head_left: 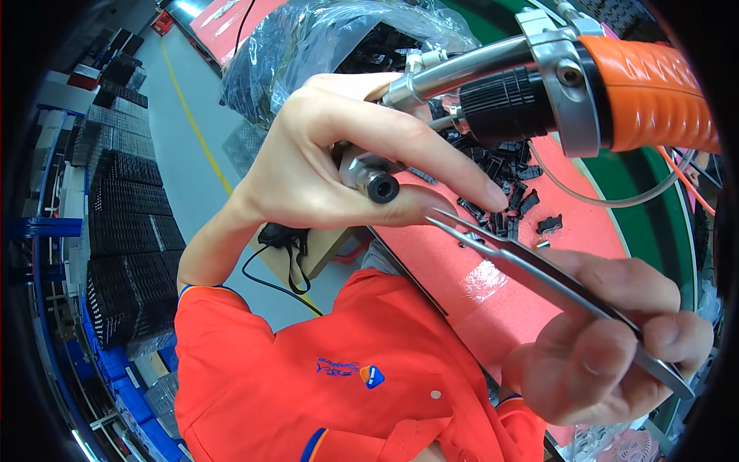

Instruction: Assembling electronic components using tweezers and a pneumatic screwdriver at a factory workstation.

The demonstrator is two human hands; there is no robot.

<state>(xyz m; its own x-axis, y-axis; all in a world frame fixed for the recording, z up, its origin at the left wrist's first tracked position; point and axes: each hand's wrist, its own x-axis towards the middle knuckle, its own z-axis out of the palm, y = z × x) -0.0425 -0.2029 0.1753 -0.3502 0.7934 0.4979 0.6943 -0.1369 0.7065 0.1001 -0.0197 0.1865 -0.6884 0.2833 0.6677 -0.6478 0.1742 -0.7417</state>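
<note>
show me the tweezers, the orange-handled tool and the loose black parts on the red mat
tweezers (539, 273), head view, middle of the metal blades
orange-handled tool (654, 92), head view, ribbed orange grip
loose black parts (512, 204), head view, middle of the pile on the red mat

Power tool (539, 85) crowds the upper bench, black parts (508, 204) scattered beneath, bare red mat (500, 308) open nearer the body

We are seeing the tweezers (539, 273) showing smooth, glossy grey metal. The power tool (539, 85) is showing a polished metal tube, a ribbed matt black plastic collar and a grooved orange rubbery grip. The bag (323, 38) at the far side is looking like crinkled, shiny clear plastic. The small connectors (512, 202) are looking matt black plastic on a smooth red mat (508, 308).
</note>
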